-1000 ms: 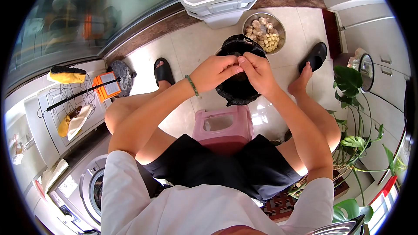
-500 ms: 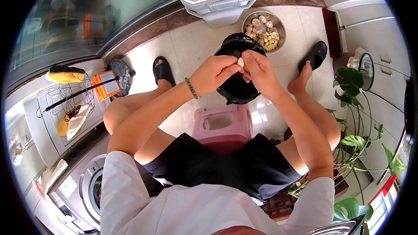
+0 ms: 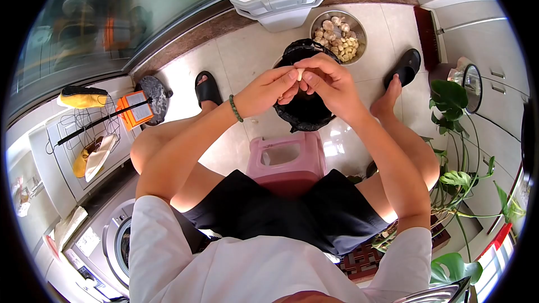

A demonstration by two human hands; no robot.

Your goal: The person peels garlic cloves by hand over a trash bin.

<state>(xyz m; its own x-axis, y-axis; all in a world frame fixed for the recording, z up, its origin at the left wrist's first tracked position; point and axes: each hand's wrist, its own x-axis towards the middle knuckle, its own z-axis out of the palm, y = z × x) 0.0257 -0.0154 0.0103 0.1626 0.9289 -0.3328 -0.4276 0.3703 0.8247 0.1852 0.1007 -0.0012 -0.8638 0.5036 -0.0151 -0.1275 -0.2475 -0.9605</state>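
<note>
"What's being held there?"
"A clove (image 3: 300,74), right above the black-lined bin (image 3: 305,122). The left hand (image 3: 266,90) and right hand (image 3: 337,88) both pinch it, fingertips nearly meeting."
"And that bowl (image 3: 364,45)?"
"It's on the floor (image 3: 389,36), just beyond the bin. I see bulbs (image 3: 330,29) in it, with peeled cloves (image 3: 349,50) heaped to one side."

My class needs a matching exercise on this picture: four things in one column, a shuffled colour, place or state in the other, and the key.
1. clove
2. bracelet
3. bowl
4. bag

A. metal, holding garlic
B. black, below the hands
C. pale, held between left hand and right hand
D. green, on the left wrist

Pairs: 1-C, 2-D, 3-A, 4-B
</note>
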